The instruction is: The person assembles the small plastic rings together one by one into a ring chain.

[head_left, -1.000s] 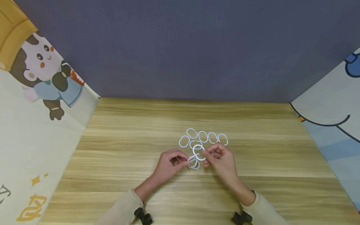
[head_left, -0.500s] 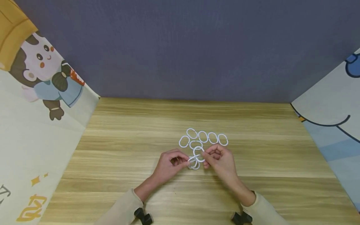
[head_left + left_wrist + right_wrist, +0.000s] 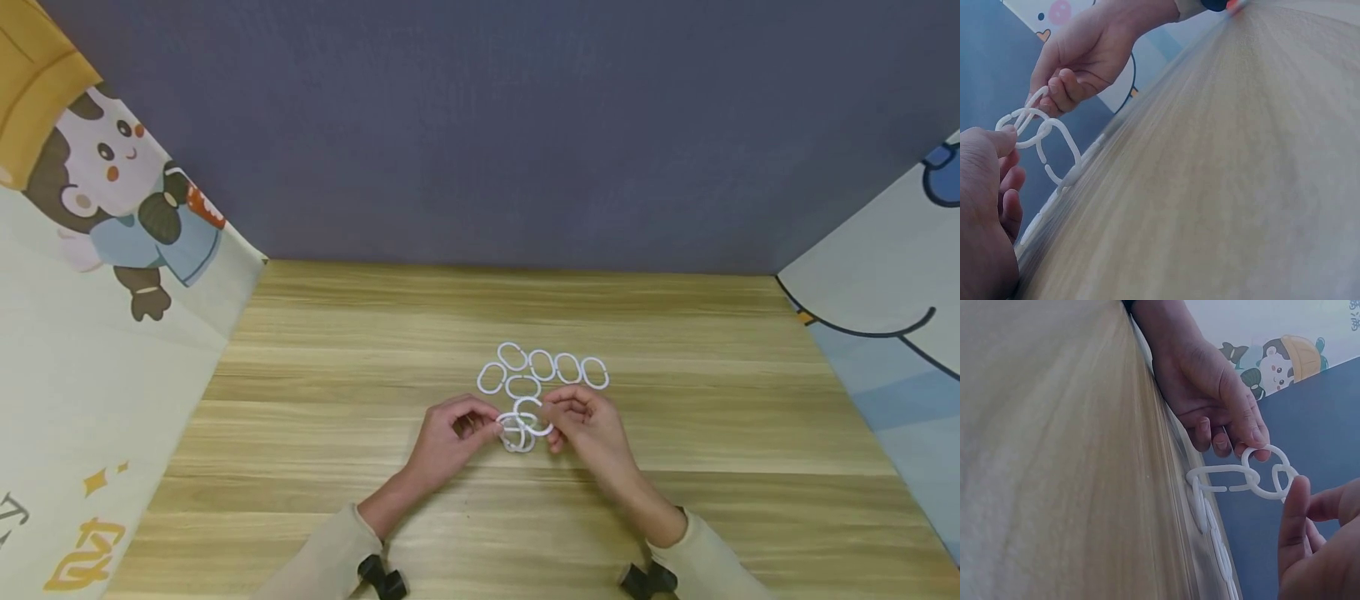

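White split plastic ring links join in a short chain between the hands. My left hand (image 3: 450,437) pinches one ring link (image 3: 1264,491) between thumb and forefinger. A second link (image 3: 1076,149) hangs from it, reaching down to the tabletop. My right hand (image 3: 596,429) pinches another ring link (image 3: 517,402), which passes through the left hand's ring in the left wrist view. Its right side lies behind the right fingertips in the head view. The hands face each other close above the wood table, a short gap apart.
Several loose white ring links (image 3: 595,359) lie flat just beyond the hands, some in a row to the right. The wood table (image 3: 360,333) meets a dark blue panel (image 3: 480,167) at the back. Cartoon-printed walls (image 3: 187,350) stand at both sides.
The right hand's ring has moved slightly down toward the left hand's ring and turned. The left hand has shifted a touch leftward, and its ring shows rounder. The loose links have stayed put.
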{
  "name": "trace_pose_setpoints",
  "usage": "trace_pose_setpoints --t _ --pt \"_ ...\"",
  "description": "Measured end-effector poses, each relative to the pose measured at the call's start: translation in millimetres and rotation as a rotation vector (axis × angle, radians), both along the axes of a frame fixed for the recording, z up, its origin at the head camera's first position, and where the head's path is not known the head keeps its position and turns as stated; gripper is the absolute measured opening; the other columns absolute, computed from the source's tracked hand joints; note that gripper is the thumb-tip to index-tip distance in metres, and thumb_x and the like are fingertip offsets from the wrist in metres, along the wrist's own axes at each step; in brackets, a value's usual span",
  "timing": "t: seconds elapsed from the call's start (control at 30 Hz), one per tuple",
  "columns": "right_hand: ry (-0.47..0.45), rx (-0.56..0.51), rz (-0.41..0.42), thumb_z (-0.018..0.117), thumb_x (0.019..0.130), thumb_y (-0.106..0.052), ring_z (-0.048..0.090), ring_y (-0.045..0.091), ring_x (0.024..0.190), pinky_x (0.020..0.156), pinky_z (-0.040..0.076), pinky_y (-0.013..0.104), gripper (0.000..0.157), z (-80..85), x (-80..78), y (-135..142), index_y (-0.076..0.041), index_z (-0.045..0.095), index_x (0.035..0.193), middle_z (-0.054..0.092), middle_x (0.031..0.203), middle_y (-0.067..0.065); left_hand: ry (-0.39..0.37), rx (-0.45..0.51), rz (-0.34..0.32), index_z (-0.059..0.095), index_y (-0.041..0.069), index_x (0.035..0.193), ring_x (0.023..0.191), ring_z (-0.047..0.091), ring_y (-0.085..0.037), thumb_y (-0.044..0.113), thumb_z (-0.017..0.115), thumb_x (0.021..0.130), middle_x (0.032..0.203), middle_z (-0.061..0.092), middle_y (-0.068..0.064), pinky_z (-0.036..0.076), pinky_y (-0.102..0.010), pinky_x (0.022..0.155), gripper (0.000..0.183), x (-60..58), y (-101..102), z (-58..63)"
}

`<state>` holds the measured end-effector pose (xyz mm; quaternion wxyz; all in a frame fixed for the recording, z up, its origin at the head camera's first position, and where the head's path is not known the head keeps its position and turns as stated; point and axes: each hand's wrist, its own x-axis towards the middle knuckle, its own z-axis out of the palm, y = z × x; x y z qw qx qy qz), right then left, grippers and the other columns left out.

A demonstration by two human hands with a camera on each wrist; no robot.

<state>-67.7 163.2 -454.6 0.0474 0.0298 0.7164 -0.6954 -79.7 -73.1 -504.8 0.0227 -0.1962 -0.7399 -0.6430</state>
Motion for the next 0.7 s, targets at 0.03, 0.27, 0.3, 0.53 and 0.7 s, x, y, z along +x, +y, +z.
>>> trace_pose_setpoints --t 0.03,0.27,0.3,0.53,0.7 --pt "-0.006 0.001 0.003 0.073 0.100 0.007 0.066 0.015 0.062 0.055 0.059 0.027 0.017 0.1 -0.2 0.4 0.016 0.066 0.112 0.070 0.085 0.019 0.007 0.007 0.007 0.082 0.005 0.102 0.075 0.062 -0.006 0.005 0.088 0.093 0.089 0.076 -0.006 0.052 -0.020 0.064 0.011 -0.2 0.0 -0.3" --pt "-0.044 -0.001 0.013 0.072 0.103 0.004 0.063 0.013 0.060 0.052 0.055 0.024 0.015 1.7 -0.7 3.0 0.017 0.068 0.110 0.071 0.084 0.019 0.007 0.038 0.050 0.082 0.003 0.101 0.074 0.061 -0.005 0.003 0.088 0.094 0.085 0.074 -0.008 0.050 -0.018 0.064 0.010 -1.4 0.7 -0.4" --pt "-0.052 -0.004 0.013 0.071 0.103 0.003 0.062 0.013 0.060 0.052 0.055 0.024 0.016 1.9 -0.7 3.4 0.017 0.068 0.110 0.071 0.083 0.019 0.002 0.038 0.053 0.082 0.003 0.101 0.074 0.061 -0.005 0.004 0.088 0.094 0.085 0.074 -0.008 0.050 -0.018 0.063 0.010 -1.4 1.0 -0.2" --pt "-0.097 -0.034 0.042 0.071 0.104 0.001 0.061 0.011 0.057 0.051 0.055 0.024 0.015 2.6 -0.9 5.2 0.015 0.068 0.107 0.071 0.082 0.017 -0.018 -0.018 0.059 0.081 0.002 0.102 0.074 0.061 -0.004 0.003 0.087 0.094 0.085 0.074 -0.004 0.050 -0.019 0.063 0.010 -3.2 1.4 -1.7" --pt "-0.123 -0.061 0.079 0.070 0.104 -0.001 0.060 0.010 0.056 0.050 0.055 0.024 0.010 1.5 -1.2 5.8 0.009 0.069 0.102 0.071 0.081 0.015 -0.028 -0.071 0.048 0.082 0.002 0.105 0.075 0.062 -0.005 0.003 0.086 0.094 0.088 0.074 -0.003 0.050 -0.019 0.065 0.011 -3.6 0.7 -2.1"
